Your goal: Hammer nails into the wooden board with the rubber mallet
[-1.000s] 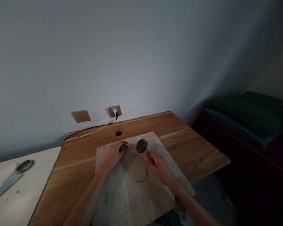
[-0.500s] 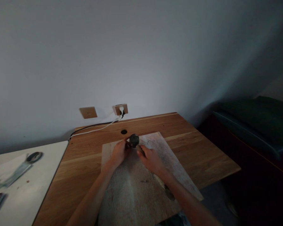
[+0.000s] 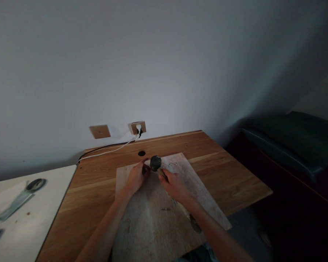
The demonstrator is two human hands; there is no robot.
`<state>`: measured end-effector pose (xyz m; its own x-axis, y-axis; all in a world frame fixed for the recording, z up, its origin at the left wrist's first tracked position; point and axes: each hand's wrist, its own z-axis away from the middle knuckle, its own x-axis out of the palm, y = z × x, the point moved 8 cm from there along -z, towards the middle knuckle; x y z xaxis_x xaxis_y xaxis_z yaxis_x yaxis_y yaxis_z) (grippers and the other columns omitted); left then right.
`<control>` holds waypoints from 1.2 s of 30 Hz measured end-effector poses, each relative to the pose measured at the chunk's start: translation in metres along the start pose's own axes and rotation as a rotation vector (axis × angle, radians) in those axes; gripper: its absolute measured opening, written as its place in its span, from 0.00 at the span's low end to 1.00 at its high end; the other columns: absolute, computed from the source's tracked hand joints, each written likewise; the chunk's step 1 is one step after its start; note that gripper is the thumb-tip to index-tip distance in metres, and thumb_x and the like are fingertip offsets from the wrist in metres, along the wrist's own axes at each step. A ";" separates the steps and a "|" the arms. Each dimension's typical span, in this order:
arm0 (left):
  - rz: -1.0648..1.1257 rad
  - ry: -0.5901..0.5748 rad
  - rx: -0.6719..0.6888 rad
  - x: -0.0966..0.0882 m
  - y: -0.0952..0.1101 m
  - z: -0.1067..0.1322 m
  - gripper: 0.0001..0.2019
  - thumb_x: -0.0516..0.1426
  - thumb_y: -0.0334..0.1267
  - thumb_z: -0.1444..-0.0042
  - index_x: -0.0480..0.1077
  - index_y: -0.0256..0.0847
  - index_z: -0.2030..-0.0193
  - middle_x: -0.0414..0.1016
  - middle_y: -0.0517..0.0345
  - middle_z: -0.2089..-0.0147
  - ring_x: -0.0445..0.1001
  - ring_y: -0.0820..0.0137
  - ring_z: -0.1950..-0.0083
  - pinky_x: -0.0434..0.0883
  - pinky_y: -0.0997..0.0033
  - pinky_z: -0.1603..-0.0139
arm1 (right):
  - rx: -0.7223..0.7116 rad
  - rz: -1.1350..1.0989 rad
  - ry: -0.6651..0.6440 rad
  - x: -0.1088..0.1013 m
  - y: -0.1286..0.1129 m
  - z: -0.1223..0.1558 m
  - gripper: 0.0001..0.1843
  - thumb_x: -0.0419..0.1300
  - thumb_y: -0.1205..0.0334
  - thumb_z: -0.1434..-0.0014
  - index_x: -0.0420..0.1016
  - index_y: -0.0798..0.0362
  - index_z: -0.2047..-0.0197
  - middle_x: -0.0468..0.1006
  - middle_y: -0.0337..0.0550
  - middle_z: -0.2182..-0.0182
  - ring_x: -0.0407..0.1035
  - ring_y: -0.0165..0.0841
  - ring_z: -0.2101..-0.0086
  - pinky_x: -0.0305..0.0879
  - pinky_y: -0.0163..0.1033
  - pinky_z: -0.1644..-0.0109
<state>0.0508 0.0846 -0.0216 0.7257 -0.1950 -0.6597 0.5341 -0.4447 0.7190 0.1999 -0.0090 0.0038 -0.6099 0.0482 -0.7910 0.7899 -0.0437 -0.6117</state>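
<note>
Since a second ago, the hammer [image 3: 155, 163] has moved toward nine o'clock, its head now just beside the fingers of the left hand [image 3: 136, 177]. That head is round, dark grey and dull; a brownish handle slants toward five o'clock into the right hand [image 3: 173, 182], which is wrapped around it. The hammer is over the twelve o'clock part of a pale, mottled board [image 3: 144, 233]. The left fingers are curled; whether they pinch anything, I cannot tell.
</note>
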 end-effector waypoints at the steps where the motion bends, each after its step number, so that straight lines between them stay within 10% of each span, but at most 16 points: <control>1: -0.015 0.013 0.004 -0.002 0.003 0.001 0.27 0.57 0.26 0.45 0.67 0.42 0.38 0.81 0.55 0.58 0.78 0.64 0.59 0.74 0.63 0.54 | 0.002 -0.002 0.000 -0.003 0.004 0.003 0.13 0.53 0.58 0.29 0.78 0.51 0.51 0.84 0.46 0.68 0.78 0.40 0.67 0.60 0.37 0.66; 5: -0.160 -0.008 0.171 -0.005 0.040 0.015 0.17 0.58 0.28 0.45 0.72 0.42 0.48 0.75 0.50 0.48 0.75 0.60 0.47 0.73 0.58 0.44 | 0.036 0.012 0.019 -0.020 0.031 0.024 0.16 0.50 0.57 0.29 0.77 0.52 0.49 0.84 0.46 0.68 0.79 0.42 0.66 0.62 0.39 0.65; 9: -0.359 -0.355 0.430 0.024 0.093 0.061 0.12 0.61 0.32 0.46 0.74 0.44 0.54 0.75 0.51 0.52 0.74 0.57 0.47 0.72 0.56 0.43 | 0.075 0.035 0.029 -0.028 0.058 0.044 0.16 0.51 0.58 0.30 0.77 0.51 0.48 0.85 0.50 0.62 0.79 0.46 0.59 0.65 0.41 0.60; 15: -0.468 -0.464 0.537 0.057 0.117 0.111 0.11 0.60 0.30 0.43 0.73 0.44 0.54 0.77 0.52 0.54 0.76 0.57 0.48 0.71 0.54 0.43 | 0.087 0.022 0.045 -0.021 0.073 0.047 0.18 0.49 0.56 0.29 0.75 0.52 0.44 0.85 0.52 0.61 0.80 0.47 0.58 0.67 0.43 0.58; 21: -0.251 -0.425 0.427 0.037 0.094 0.081 0.11 0.57 0.27 0.42 0.76 0.45 0.57 0.78 0.56 0.58 0.78 0.65 0.56 0.74 0.66 0.52 | 0.066 0.002 0.055 -0.019 0.077 0.045 0.20 0.49 0.55 0.28 0.75 0.52 0.43 0.85 0.51 0.62 0.80 0.46 0.59 0.67 0.43 0.59; 27: 0.011 0.063 0.052 -0.039 0.020 0.008 0.08 0.57 0.30 0.44 0.78 0.43 0.61 0.81 0.58 0.62 0.78 0.67 0.63 0.75 0.67 0.55 | 0.062 -0.022 0.041 -0.017 0.078 0.045 0.21 0.48 0.54 0.27 0.75 0.54 0.42 0.85 0.52 0.60 0.79 0.46 0.57 0.68 0.42 0.57; 36: 0.070 0.022 0.012 -0.026 -0.001 0.009 0.05 0.59 0.34 0.44 0.77 0.43 0.63 0.83 0.56 0.62 0.80 0.64 0.61 0.75 0.65 0.53 | 0.083 -0.024 0.040 -0.016 0.080 0.046 0.22 0.48 0.53 0.28 0.74 0.54 0.42 0.84 0.54 0.59 0.79 0.47 0.56 0.68 0.45 0.55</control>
<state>0.0271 0.0820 -0.0069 0.7704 -0.2065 -0.6032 0.4770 -0.4411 0.7602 0.2703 -0.0592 -0.0327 -0.6239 0.0901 -0.7763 0.7663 -0.1242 -0.6303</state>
